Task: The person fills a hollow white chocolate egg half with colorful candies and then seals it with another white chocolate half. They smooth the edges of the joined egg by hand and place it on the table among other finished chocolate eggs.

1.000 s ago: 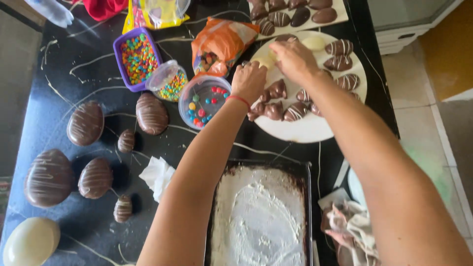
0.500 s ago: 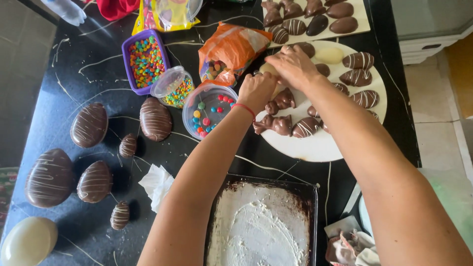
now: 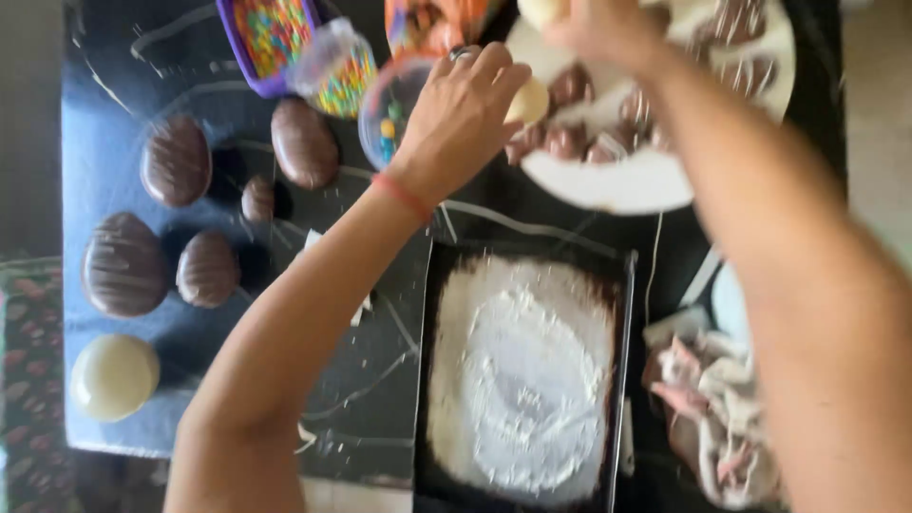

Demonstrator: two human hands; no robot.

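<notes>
The view is blurred. My left hand (image 3: pixel 461 119), with a red band at the wrist, hovers over the near-left rim of a white plate (image 3: pixel 617 180) and pinches a small pale ball (image 3: pixel 528 100) in its fingertips. Farther back, my right hand (image 3: pixel 603 28) is at the top edge of the view over the same plate, closed on another pale lump (image 3: pixel 541 9). Several small chocolate pieces (image 3: pixel 570 138) lie on the plate. In front of the hands sits a dark tray (image 3: pixel 622 285) dusted with white powder.
Several large chocolate eggs (image 3: pixel 123 264) and a white egg (image 3: pixel 114 376) lie on the dark table at left. A purple tub of sprinkles (image 3: pixel 271 38), a sprinkle cup (image 3: pixel 337 71), a bowl of candies (image 3: pixel 385 119) and an orange bag (image 3: pixel 432 19) stand at the back. A crumpled cloth (image 3: pixel 722 418) lies at right.
My left hand has drawn back from the chocolates to the plate's rim, now with a pale ball in its fingers. The right hand has lifted toward the far side. The view has closed in and blurred.
</notes>
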